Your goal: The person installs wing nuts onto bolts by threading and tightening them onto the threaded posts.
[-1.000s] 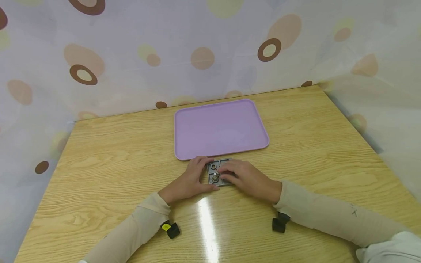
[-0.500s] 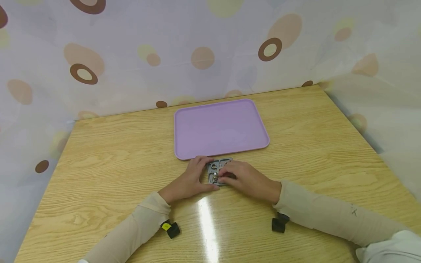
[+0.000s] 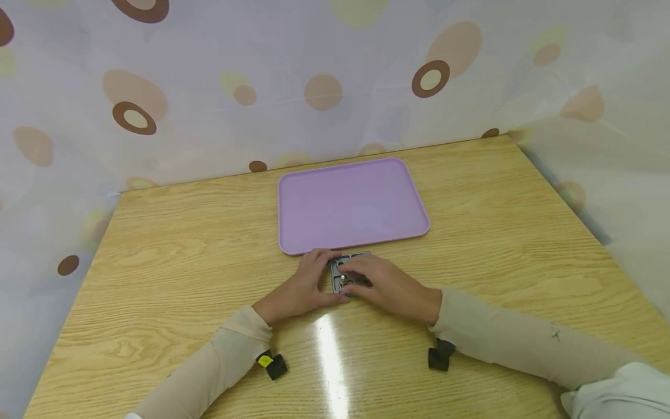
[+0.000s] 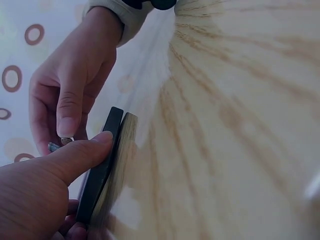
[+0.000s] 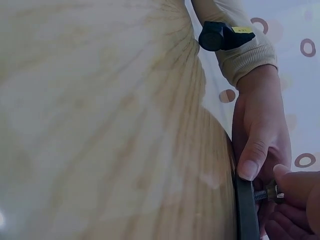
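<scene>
A grey square plate with recessed compartments and round holes lies flat just below the tray. My left hand grips it from the left side, thumb on the near edge and fingers at the far edge. A threaded bolt stands up from the plate's near-left compartment. On its shank sits a small metal nut, pinched between the thumb and fingers of my right hand. The right fingers cover much of the plate's right half in the head view.
The purple tray lies behind the plate on the wood-grain table. A dotted cloth hangs at the back and along the sides. Small black cameras are strapped at both wrists.
My right hand has shifted slightly left, its thumb and index finger now spread to either side of the bolt. The left hand and the plate have stayed in place.
</scene>
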`<control>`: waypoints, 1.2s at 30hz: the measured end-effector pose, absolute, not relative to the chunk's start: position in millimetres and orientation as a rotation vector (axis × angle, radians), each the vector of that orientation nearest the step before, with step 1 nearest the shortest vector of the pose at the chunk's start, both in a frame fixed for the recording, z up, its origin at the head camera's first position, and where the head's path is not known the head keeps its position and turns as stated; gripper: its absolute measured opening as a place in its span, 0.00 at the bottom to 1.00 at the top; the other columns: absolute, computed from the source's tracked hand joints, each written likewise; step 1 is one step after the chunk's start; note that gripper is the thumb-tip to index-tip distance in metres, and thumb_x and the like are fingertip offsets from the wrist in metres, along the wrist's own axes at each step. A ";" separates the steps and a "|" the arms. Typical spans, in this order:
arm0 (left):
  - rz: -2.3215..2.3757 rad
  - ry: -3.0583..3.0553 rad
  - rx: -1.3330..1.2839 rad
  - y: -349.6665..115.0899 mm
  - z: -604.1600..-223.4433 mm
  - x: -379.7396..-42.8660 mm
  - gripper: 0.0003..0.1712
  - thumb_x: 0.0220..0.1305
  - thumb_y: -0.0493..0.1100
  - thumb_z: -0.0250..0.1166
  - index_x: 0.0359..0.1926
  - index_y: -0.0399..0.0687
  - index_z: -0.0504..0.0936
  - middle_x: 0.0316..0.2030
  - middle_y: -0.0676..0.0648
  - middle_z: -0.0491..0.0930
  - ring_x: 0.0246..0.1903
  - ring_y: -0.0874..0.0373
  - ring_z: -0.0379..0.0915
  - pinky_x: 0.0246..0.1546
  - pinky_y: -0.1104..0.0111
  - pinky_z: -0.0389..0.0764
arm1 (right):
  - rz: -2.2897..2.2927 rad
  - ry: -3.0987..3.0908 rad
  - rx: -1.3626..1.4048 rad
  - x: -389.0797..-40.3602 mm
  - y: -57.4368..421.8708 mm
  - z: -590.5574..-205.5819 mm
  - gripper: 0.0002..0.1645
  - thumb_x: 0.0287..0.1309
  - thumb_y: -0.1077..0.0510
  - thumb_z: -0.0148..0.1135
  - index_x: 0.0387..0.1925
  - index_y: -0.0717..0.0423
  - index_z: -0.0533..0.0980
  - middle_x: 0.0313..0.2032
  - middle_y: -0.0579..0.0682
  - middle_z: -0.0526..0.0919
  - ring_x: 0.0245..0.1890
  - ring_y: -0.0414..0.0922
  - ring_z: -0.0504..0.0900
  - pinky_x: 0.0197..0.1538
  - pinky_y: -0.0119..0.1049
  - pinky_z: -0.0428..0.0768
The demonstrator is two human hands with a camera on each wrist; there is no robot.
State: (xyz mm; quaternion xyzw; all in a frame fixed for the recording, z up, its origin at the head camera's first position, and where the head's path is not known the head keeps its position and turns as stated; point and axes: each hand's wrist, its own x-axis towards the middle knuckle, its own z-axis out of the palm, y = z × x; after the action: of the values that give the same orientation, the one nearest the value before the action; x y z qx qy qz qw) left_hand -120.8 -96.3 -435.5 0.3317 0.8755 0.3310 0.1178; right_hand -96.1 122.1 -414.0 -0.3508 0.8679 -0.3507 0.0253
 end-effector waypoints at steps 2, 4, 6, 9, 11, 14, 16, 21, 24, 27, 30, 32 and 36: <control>0.971 2.558 0.970 -96.1 -435.3 -120.8 0.49 0.50 0.58 0.70 0.66 0.43 0.58 0.60 0.46 0.58 0.60 0.54 0.51 0.60 0.60 0.59 | -1.087 2.684 -1.079 -95.8 123.0 -413.5 0.23 0.59 0.47 0.59 0.53 0.54 0.75 0.51 0.44 0.76 0.53 0.39 0.71 0.56 0.37 0.70; 0.969 2.556 0.967 -96.0 -435.2 -120.8 0.49 0.50 0.59 0.70 0.66 0.43 0.58 0.60 0.46 0.58 0.60 0.55 0.50 0.61 0.60 0.59 | -1.093 2.686 -1.074 -95.6 124.0 -413.1 0.22 0.59 0.48 0.59 0.53 0.53 0.75 0.51 0.43 0.76 0.53 0.39 0.72 0.56 0.38 0.71; 0.971 2.553 0.964 -95.9 -435.2 -120.9 0.49 0.50 0.58 0.70 0.66 0.43 0.58 0.60 0.46 0.58 0.60 0.54 0.50 0.60 0.60 0.59 | -1.096 2.688 -1.066 -95.5 125.4 -412.6 0.20 0.60 0.50 0.60 0.52 0.52 0.75 0.50 0.43 0.76 0.51 0.38 0.72 0.54 0.37 0.71; 0.967 2.552 0.955 -95.6 -435.1 -121.1 0.49 0.50 0.59 0.70 0.67 0.43 0.57 0.60 0.46 0.58 0.60 0.55 0.50 0.60 0.60 0.59 | -1.090 2.697 -1.048 -95.9 127.2 -412.0 0.17 0.60 0.54 0.60 0.51 0.52 0.76 0.47 0.42 0.77 0.49 0.37 0.73 0.52 0.36 0.73; 0.966 2.554 0.950 -95.7 -435.5 -121.2 0.50 0.50 0.59 0.70 0.67 0.43 0.57 0.60 0.45 0.58 0.60 0.54 0.50 0.60 0.60 0.59 | -1.081 2.707 -1.041 -96.0 128.3 -411.9 0.15 0.61 0.55 0.59 0.49 0.51 0.76 0.46 0.41 0.78 0.47 0.36 0.74 0.51 0.35 0.74; 0.967 2.555 0.942 -95.7 -435.6 -121.0 0.50 0.49 0.59 0.70 0.67 0.43 0.57 0.60 0.45 0.58 0.60 0.54 0.50 0.61 0.60 0.59 | -1.078 2.724 -1.039 -96.2 129.8 -411.8 0.12 0.62 0.58 0.57 0.47 0.50 0.78 0.44 0.41 0.79 0.45 0.35 0.75 0.50 0.35 0.74; 0.969 2.556 0.939 -95.6 -435.8 -120.9 0.50 0.49 0.60 0.70 0.67 0.43 0.58 0.59 0.45 0.58 0.60 0.54 0.50 0.61 0.60 0.59 | -1.077 2.735 -1.043 -96.2 130.5 -412.1 0.10 0.62 0.58 0.57 0.45 0.51 0.78 0.42 0.41 0.80 0.44 0.36 0.76 0.49 0.35 0.74; 0.973 2.561 0.941 -95.6 -436.7 -120.9 0.50 0.49 0.60 0.70 0.67 0.44 0.58 0.59 0.45 0.58 0.59 0.55 0.51 0.61 0.61 0.59 | -1.080 2.748 -1.066 -96.2 131.4 -414.0 0.07 0.61 0.59 0.58 0.41 0.51 0.80 0.39 0.40 0.80 0.41 0.36 0.76 0.47 0.34 0.75; 0.983 2.560 0.949 -95.7 -437.3 -121.0 0.50 0.49 0.60 0.70 0.67 0.44 0.58 0.60 0.46 0.58 0.59 0.55 0.51 0.61 0.60 0.59 | -1.091 2.739 -1.080 -96.3 131.6 -415.4 0.06 0.61 0.58 0.59 0.39 0.50 0.80 0.37 0.39 0.80 0.40 0.35 0.76 0.46 0.33 0.75; 0.992 2.555 0.961 -95.9 -437.1 -120.9 0.50 0.49 0.59 0.70 0.67 0.44 0.57 0.60 0.46 0.58 0.60 0.55 0.51 0.61 0.60 0.59 | -1.095 2.731 -1.081 -96.0 131.3 -415.9 0.06 0.60 0.57 0.60 0.39 0.49 0.80 0.37 0.38 0.80 0.40 0.33 0.76 0.46 0.31 0.75; 0.997 2.552 0.967 -96.2 -436.3 -120.5 0.50 0.49 0.59 0.70 0.67 0.44 0.57 0.60 0.46 0.58 0.60 0.55 0.51 0.61 0.60 0.59 | -1.095 2.723 -1.069 -95.4 130.4 -415.5 0.08 0.60 0.55 0.61 0.41 0.49 0.79 0.38 0.39 0.80 0.39 0.34 0.76 0.45 0.32 0.75; 0.999 2.551 0.972 -96.5 -435.7 -120.3 0.50 0.49 0.59 0.70 0.67 0.43 0.57 0.60 0.46 0.58 0.60 0.54 0.51 0.61 0.59 0.59 | -1.093 2.715 -1.064 -94.8 129.5 -414.6 0.11 0.59 0.53 0.61 0.44 0.50 0.79 0.40 0.40 0.79 0.41 0.35 0.75 0.45 0.33 0.75; 1.006 2.544 0.978 -96.8 -435.0 -119.9 0.50 0.50 0.59 0.70 0.66 0.43 0.57 0.60 0.46 0.58 0.60 0.54 0.50 0.60 0.58 0.60 | -1.089 2.700 -1.069 -94.4 127.2 -413.9 0.19 0.60 0.51 0.60 0.51 0.53 0.76 0.47 0.43 0.78 0.47 0.37 0.74 0.50 0.36 0.74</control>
State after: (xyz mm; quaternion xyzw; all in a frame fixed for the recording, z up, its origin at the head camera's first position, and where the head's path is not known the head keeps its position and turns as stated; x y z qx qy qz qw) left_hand -119.9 -96.8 -435.0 0.3344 0.8695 0.3438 0.1178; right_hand -94.4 127.2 -413.9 -0.3447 0.8703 -0.3511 0.0202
